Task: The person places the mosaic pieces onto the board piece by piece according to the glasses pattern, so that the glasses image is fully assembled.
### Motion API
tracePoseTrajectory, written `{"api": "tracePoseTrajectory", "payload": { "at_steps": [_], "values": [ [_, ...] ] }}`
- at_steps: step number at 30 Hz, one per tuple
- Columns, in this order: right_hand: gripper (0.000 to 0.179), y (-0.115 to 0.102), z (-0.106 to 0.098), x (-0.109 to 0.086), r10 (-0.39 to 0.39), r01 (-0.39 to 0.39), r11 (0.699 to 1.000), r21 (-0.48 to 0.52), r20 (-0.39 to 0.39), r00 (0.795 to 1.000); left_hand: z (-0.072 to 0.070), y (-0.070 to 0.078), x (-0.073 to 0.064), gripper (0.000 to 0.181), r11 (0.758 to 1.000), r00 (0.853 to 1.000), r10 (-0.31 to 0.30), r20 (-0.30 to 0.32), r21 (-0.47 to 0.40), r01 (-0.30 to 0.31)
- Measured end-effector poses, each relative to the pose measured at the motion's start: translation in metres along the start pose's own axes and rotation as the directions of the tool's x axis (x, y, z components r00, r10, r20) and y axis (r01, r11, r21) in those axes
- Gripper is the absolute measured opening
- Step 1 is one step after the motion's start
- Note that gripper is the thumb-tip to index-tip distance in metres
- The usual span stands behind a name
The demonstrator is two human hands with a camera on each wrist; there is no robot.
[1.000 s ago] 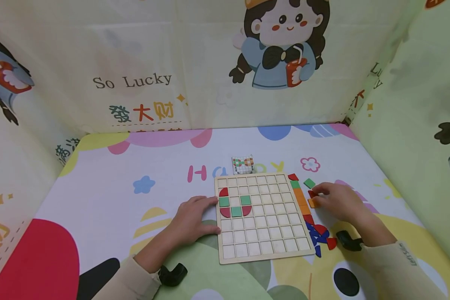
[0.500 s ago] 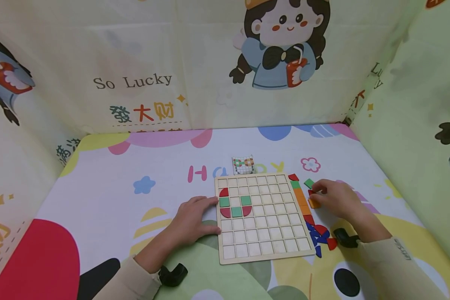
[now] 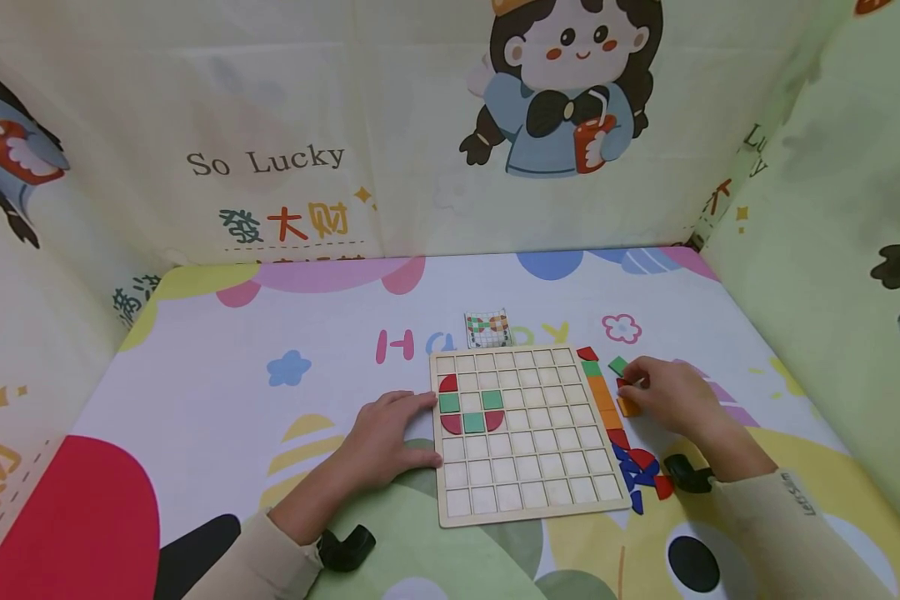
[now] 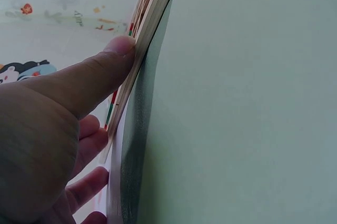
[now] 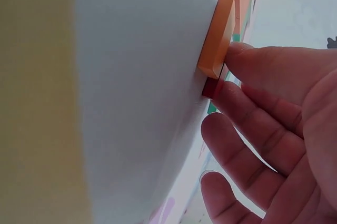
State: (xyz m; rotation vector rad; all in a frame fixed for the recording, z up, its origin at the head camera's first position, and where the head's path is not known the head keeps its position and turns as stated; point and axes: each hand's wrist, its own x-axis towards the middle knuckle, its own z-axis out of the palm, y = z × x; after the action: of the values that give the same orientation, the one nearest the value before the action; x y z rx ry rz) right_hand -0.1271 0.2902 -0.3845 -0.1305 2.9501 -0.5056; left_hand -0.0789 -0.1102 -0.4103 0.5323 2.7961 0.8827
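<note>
A wooden grid board lies on the table, with several red and green pieces set in its left cells. My left hand rests against the board's left edge; its thumb touches the rim, the fingers extended along it. To the right of the board, my right hand pinches a small red piece between thumb and forefinger, close to the tabletop. An orange square piece stands right beside that red one, near the thumb. A green square piece lies just beyond the fingertips.
Along the board's right edge runs a row of orange pieces, with blue pieces and more red ones nearer me. A small pattern card stands behind the board. Printed cloth walls enclose the table.
My right hand has shifted slightly away from me, and its fingers have gone from the orange and red pieces to the red one. The left hand and the board have stayed put.
</note>
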Motion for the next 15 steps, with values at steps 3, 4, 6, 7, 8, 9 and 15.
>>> {"api": "tracePoseTrajectory", "payload": {
  "at_steps": [3,4,6,7,8,9,15],
  "values": [
    [0.027,0.0003,0.0011,0.0005,-0.005,0.005,1.0,-0.004,-0.002,1.0,0.0003,-0.0004,0.0002,0.079,1.0,1.0,0.002,-0.002,0.002,-0.002],
    [0.028,0.0004,0.0013,0.0007,-0.007,0.007,1.0,-0.004,-0.002,1.0,0.0004,-0.0006,0.0002,0.079,1.0,1.0,0.003,-0.003,0.003,-0.003],
    [0.029,0.0002,0.0017,0.0009,-0.007,0.007,1.0,-0.003,-0.001,1.0,0.0005,-0.0012,0.0003,0.079,1.0,1.0,0.005,-0.004,0.003,-0.005],
    [0.029,-0.0001,0.0017,0.001,-0.007,0.007,1.0,-0.003,0.0,1.0,0.0005,-0.0014,0.0003,0.079,1.0,1.0,0.005,-0.004,0.002,-0.005],
    [0.029,-0.0005,0.0017,0.0011,-0.005,0.005,1.0,-0.003,0.003,1.0,0.0006,-0.0016,0.0004,0.079,1.0,1.0,0.006,-0.004,0.002,-0.006],
    [0.03,-0.0009,0.0015,0.001,-0.007,0.007,1.0,-0.005,0.003,1.0,0.0007,-0.0017,0.0004,0.079,1.0,1.0,0.007,-0.004,0.001,-0.007],
    [0.031,-0.0055,-0.0028,-0.0011,-0.005,0.005,1.0,-0.007,0.0,1.0,0.0007,-0.0017,-0.0003,0.078,1.0,1.0,0.005,0.001,0.002,-0.005]
  ]
}}
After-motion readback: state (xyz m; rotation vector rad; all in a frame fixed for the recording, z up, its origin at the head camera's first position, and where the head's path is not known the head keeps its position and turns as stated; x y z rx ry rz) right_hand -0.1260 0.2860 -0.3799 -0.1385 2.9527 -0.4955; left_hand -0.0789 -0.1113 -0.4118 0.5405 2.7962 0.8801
